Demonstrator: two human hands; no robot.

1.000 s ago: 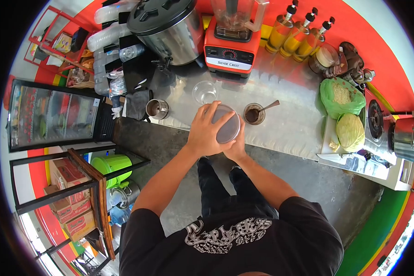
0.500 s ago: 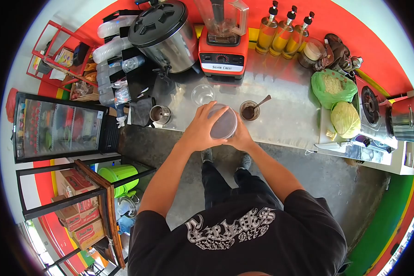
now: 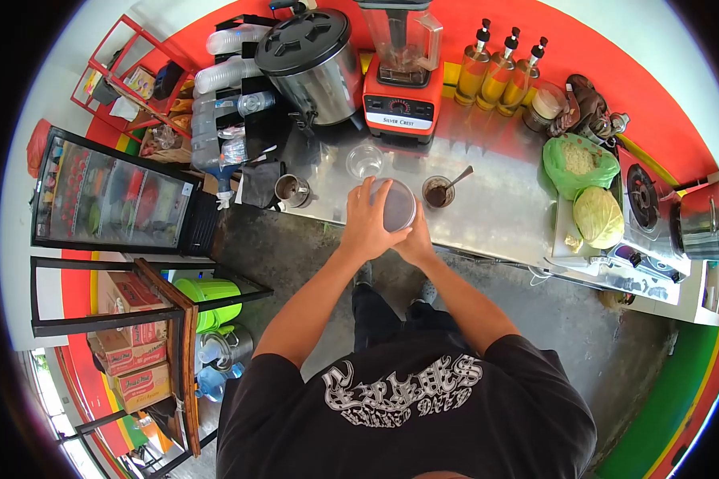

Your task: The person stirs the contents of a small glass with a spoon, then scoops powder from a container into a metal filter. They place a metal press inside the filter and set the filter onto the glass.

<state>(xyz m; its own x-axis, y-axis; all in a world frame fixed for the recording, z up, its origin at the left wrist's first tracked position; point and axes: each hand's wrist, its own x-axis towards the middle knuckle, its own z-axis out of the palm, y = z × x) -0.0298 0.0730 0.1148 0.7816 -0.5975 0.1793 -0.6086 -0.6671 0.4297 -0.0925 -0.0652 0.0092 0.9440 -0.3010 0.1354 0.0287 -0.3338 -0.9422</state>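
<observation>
Both hands are closed round a round container (image 3: 399, 209) with a pale, see-through top and greyish-brown contents, held tilted in front of the counter edge. My left hand (image 3: 366, 223) wraps its left side, fingers over the rim. My right hand (image 3: 417, 241) grips it from the right and below, partly hidden behind it. Just right of it, a glass (image 3: 437, 194) with dark brown contents stands on the counter, a spoon (image 3: 462, 174) leaning in it. Beyond my left hand stands a clear cup (image 3: 365, 162). A metal mug (image 3: 292, 191) is further left.
A red blender (image 3: 401, 104) and a large steel urn (image 3: 315, 76) stand at the back of the steel counter (image 3: 495, 191). Pump bottles (image 3: 499, 73), a green bag (image 3: 581, 164), a cabbage (image 3: 597, 217) and a stove (image 3: 642, 195) are to the right. A shelf (image 3: 188, 319) stands left.
The camera view has shifted slightly, so the counter items appear further right. Both hands keep hold of the container, which looks turned a little and sits slightly further right in view.
</observation>
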